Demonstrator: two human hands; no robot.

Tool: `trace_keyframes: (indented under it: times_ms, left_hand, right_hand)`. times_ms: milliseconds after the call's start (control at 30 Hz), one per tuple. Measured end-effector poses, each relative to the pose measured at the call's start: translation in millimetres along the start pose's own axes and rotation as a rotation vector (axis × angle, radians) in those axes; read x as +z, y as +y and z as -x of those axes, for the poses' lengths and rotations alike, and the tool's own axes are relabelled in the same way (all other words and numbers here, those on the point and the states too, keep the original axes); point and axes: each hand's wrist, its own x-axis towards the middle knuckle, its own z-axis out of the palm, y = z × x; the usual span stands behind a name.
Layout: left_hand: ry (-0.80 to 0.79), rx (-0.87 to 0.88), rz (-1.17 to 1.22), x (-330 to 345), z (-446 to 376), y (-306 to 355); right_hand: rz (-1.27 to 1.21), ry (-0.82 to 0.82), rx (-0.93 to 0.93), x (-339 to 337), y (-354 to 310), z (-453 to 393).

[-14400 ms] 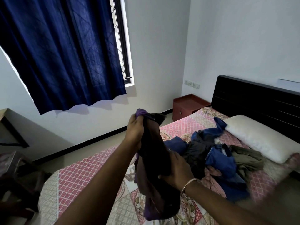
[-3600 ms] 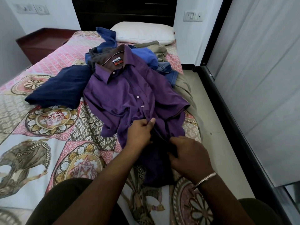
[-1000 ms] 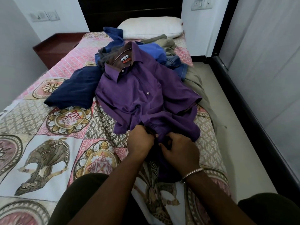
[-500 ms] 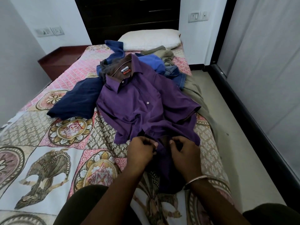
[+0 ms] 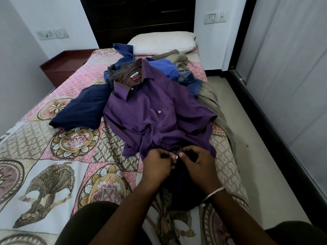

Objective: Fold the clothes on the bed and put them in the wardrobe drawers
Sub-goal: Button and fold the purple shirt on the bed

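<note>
1. I see a soft purple button-up shirt lying flat, front up, on the bed. Its collar points to the far end and a small white tag shows inside the neck.
2. My left hand has its fingers curled and pinches the shirt's front edge low down, near the bottom hem.
3. My right hand has its fingers curled too and pinches the same edge just beside the left hand. The two thumbs almost touch. A thin shiny metal bangle sits on the right wrist.
4. One small white button shows on the shirt's front, up near the chest.
5. The bed cover is a quilt with pink squares, round flower shapes and tan animal shapes.
6. A dark navy blue cloth lies bunched just left of the shirt, touching it.
7. Behind the collar is a crumpled pile of clothes: bright blue, grey, faded denim and olive-tan.
8. A puffy white pillow lies at the far end, against a dark wooden headboard.
9. A red-brown bedside table stands left of the bed.
</note>
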Motion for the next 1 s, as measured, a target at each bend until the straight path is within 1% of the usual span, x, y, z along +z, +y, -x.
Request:
trace_keyframes:
  times_ms: [133,200,300,467,533,633,667,867,1000]
  left_hand:
    - [-0.031,-0.034,0.06,1.9,-0.8,0.0]
    - [-0.03,-0.038,0.064,2.6,-1.2,-0.2]
    - [-0.03,-0.034,0.073,4.2,-0.9,0.2]
    - [-0.033,-0.063,0.125,4.4,-0.7,0.5]
    - [-0.027,-0.069,0.163,3.8,-0.7,1.6]
    - [-0.018,-0.054,0.219,4.2,0.8,5.4]
    - [-0.023,-0.047,0.233,4.1,1.8,6.8]
    - [-0.085,-0.028,0.262,3.2,5.6,12.7]
    - [-0.105,-0.047,0.287,3.8,6.8,14.2]
  right_hand:
    - [0.179,0.005,-0.197,-0.8,-0.4,5.6]
    - [0.219,0.018,-0.223,-1.2,-0.7,6.5]
    - [0.186,0.016,-0.156,-2.2,-0.2,4.9]
    - [0.074,-0.068,-0.036,-3.7,1.2,1.6]
    - [-0.048,-0.122,0.011,-4.4,-0.7,0.4]
    - [-0.36,-0.198,0.152,-7.6,-8.9,0.4]
    - [-0.417,-0.201,0.179,-9.2,-10.4,0.3]
    - [-0.503,-0.197,0.216,-11.6,-4.4,0.4]
    - [-0.485,-0.151,0.175,-9.9,0.3,1.2]
